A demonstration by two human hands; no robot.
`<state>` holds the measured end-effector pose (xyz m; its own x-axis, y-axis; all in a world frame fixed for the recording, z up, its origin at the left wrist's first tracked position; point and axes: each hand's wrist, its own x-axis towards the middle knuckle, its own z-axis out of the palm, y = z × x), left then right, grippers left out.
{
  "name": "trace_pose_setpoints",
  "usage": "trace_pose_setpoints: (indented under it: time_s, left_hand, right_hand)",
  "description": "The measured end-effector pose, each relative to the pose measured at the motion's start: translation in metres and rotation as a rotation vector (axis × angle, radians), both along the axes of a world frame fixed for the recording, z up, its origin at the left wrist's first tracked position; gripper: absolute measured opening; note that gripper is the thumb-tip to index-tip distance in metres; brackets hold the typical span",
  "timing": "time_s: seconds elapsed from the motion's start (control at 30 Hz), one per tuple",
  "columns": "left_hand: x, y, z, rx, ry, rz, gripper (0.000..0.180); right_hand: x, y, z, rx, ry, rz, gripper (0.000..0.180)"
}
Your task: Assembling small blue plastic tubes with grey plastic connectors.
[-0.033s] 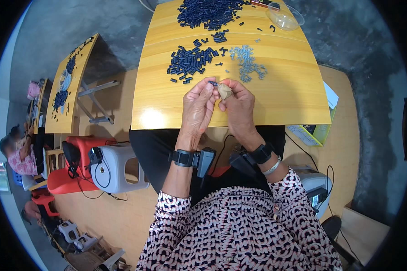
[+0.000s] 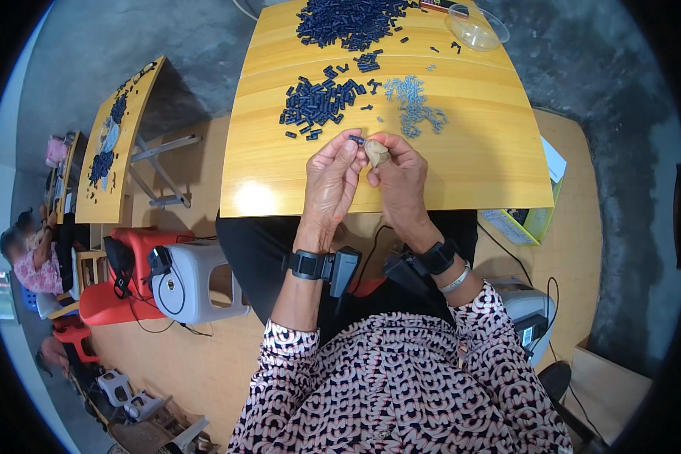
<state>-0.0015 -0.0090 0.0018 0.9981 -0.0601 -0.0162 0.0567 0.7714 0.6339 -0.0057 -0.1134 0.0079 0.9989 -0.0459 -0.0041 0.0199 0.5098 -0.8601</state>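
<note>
My left hand (image 2: 331, 170) is closed in a pinch on a small black plastic cylinder (image 2: 356, 140), held just above the near part of the yellow table. My right hand (image 2: 401, 170) meets it there, fingers pressed together at the cylinder's right end. A tan wrapping (image 2: 376, 153) sits at the right fingertips, apparently around the thumb. Whatever those fingers pinch is hidden. Beyond the left hand lies a loose pile of black cylinders (image 2: 318, 104). To its right is a scatter of small silvery pieces (image 2: 412, 106), like screws.
A larger heap of black cylinders (image 2: 348, 23) covers the far side of the wooden table (image 2: 461, 174). A clear plastic bowl (image 2: 477, 34) stands far right. Beside the table's right edge is a yellow-green bin (image 2: 536, 227). Stools, cables and another table (image 2: 102, 200) are at left.
</note>
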Motion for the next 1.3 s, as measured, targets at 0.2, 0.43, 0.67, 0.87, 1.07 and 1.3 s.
trace_pose_setpoints:
  time_s: [0.2,0.43,0.67,0.87,1.07,1.3]
  left_hand:
    - [-0.001,-0.001,0.001,0.019,0.041,0.013,0.023]
    - [-0.001,0.005,-0.006,-0.034,0.007,-0.070,0.023]
    - [0.000,0.003,-0.005,-0.033,0.007,-0.041,0.023]
    - [-0.001,0.006,-0.006,-0.134,0.009,-0.134,0.024]
    - [-0.003,0.006,-0.003,-0.129,0.065,-0.184,0.023]
    - [-0.002,0.006,0.000,-0.190,0.066,-0.198,0.020]
  right_hand:
    - [0.001,-0.005,0.001,-0.016,0.056,0.007,0.015]
    - [0.002,-0.008,0.004,0.199,0.196,0.156,0.016]
    - [0.004,-0.015,0.004,0.052,0.125,0.160,0.014]
    - [0.006,-0.023,0.001,0.201,0.133,0.283,0.011]
    - [0.010,-0.029,0.002,0.202,0.126,0.392,0.012]
    - [0.011,-0.028,0.008,0.114,0.087,0.366,0.016]
